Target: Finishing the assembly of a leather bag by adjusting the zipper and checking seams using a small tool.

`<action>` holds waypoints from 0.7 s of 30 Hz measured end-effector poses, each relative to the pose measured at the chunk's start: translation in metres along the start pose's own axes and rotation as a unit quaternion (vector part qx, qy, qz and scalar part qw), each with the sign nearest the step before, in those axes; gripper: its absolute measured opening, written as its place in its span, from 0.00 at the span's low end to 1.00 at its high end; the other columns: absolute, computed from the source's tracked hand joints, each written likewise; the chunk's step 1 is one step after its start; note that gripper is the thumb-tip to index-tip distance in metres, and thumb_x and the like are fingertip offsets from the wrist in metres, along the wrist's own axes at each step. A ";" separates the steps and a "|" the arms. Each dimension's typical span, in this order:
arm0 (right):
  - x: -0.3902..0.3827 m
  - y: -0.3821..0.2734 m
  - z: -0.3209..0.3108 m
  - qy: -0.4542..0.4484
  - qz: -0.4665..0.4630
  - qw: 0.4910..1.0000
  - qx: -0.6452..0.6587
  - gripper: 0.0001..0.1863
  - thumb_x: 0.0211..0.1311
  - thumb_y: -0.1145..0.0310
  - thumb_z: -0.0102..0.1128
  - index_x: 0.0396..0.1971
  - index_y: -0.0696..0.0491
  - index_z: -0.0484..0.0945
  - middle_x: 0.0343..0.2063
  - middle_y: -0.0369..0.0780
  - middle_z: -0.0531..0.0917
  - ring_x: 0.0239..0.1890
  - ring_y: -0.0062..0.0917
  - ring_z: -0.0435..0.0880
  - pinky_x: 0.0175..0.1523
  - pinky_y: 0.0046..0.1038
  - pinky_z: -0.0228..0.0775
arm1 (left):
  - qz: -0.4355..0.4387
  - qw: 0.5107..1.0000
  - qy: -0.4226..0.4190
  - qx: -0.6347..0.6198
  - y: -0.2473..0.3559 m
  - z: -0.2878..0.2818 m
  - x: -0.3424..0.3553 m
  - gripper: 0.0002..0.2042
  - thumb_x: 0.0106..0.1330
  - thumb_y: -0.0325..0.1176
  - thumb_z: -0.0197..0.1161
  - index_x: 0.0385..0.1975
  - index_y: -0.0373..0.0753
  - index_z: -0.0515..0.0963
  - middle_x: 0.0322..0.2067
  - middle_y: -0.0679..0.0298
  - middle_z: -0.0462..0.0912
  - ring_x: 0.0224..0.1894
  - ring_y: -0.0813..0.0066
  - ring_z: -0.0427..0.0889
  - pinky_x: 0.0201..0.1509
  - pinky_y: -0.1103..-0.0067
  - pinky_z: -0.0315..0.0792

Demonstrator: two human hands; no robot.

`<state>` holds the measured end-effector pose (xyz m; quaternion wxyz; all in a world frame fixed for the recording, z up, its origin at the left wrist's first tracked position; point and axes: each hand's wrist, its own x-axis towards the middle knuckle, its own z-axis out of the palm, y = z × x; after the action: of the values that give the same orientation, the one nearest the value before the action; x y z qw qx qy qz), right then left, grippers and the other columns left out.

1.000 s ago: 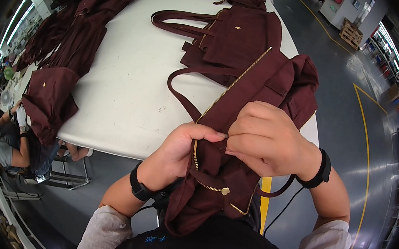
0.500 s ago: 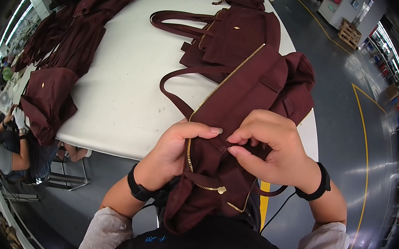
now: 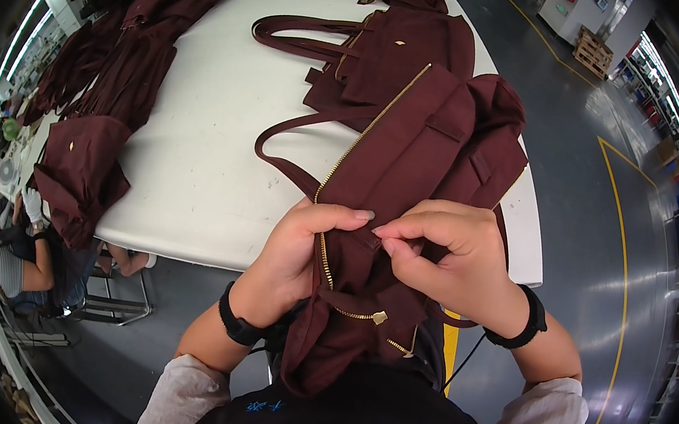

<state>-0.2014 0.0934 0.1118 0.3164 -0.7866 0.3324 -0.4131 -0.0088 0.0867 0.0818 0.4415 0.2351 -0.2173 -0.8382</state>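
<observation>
A maroon fabric bag (image 3: 389, 164) with a gold-toothed zipper (image 3: 371, 125) lies spread over the near table edge and hangs down against my black apron. My left hand (image 3: 282, 251) grips the bag beside the zipper, its thumb flat on top and its fingers hidden under the cloth. Just right of that thumb, my right hand (image 3: 460, 252) pinches thumb and forefinger together at a seam; whatever is between the tips is too small to make out. Below both hands, a gold zipper end (image 3: 380, 318) shows. A strap loop (image 3: 269, 141) lies to the left on the table.
Another maroon bag (image 3: 412, 51) lies farther up the white table (image 3: 198, 149). More maroon pieces (image 3: 128, 69) are heaped along the left edge. A seated person (image 3: 20, 263) with a white glove is at far left. A wooden pallet (image 3: 593, 53) stands on the floor at far right.
My right hand has shifted slightly left, and its thumb and forefinger have closed together at the seam. The upper part of the bag has moved a little left; my left hand keeps its hold.
</observation>
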 end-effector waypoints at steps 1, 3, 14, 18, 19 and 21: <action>0.000 0.002 0.002 0.018 -0.025 1.000 -0.006 0.06 0.48 0.79 0.62 0.28 0.60 0.82 0.21 0.39 0.82 0.21 0.18 0.80 0.26 0.18 0.71 | 0.002 1.000 0.001 -0.009 0.000 0.001 0.000 0.08 0.57 0.22 0.58 0.35 0.27 0.78 0.33 0.56 0.83 0.34 0.70 0.84 0.40 0.78 0.78; -0.002 0.004 0.003 0.016 -0.015 1.000 -0.004 0.06 0.47 0.79 0.62 0.28 0.60 0.81 0.21 0.39 0.82 0.22 0.18 0.80 0.26 0.18 0.71 | -0.004 1.000 0.000 -0.010 -0.001 0.000 0.001 0.08 0.57 0.22 0.58 0.35 0.27 0.78 0.34 0.56 0.83 0.34 0.70 0.84 0.40 0.78 0.78; 0.001 0.005 0.003 0.005 0.029 0.998 0.048 0.06 0.46 0.79 0.64 0.27 0.60 0.82 0.20 0.38 0.82 0.22 0.16 0.80 0.28 0.16 0.71 | 0.013 1.000 -0.006 -0.012 -0.002 -0.002 0.001 0.09 0.57 0.22 0.58 0.36 0.28 0.78 0.35 0.57 0.83 0.36 0.71 0.83 0.43 0.77 0.77; -0.002 0.008 0.010 0.037 0.004 0.999 0.021 0.05 0.47 0.79 0.64 0.27 0.60 0.81 0.20 0.38 0.81 0.21 0.16 0.79 0.27 0.17 0.71 | 0.005 1.000 0.024 -0.013 -0.003 0.000 0.000 0.09 0.57 0.23 0.58 0.36 0.29 0.78 0.34 0.58 0.83 0.35 0.71 0.83 0.42 0.78 0.77; -0.003 0.008 0.011 0.052 -0.008 0.999 -0.002 0.05 0.47 0.79 0.64 0.27 0.60 0.81 0.20 0.37 0.81 0.21 0.16 0.79 0.27 0.17 0.71 | 0.003 0.999 0.032 -0.016 -0.004 0.000 0.000 0.08 0.57 0.23 0.58 0.36 0.29 0.78 0.33 0.58 0.83 0.35 0.72 0.83 0.41 0.78 0.77; -0.003 0.009 0.013 0.057 -0.011 0.998 -0.006 0.05 0.47 0.80 0.64 0.27 0.60 0.80 0.20 0.37 0.81 0.20 0.16 0.78 0.26 0.17 0.70 | -0.001 0.999 0.036 -0.016 -0.004 0.000 0.000 0.08 0.57 0.23 0.58 0.35 0.29 0.79 0.33 0.58 0.83 0.34 0.72 0.84 0.40 0.78 0.77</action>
<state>-0.1938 0.0934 0.0982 0.2877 -0.7673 0.3434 -0.4589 -0.0111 0.0888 0.0796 0.4518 0.2585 -0.1869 -0.8332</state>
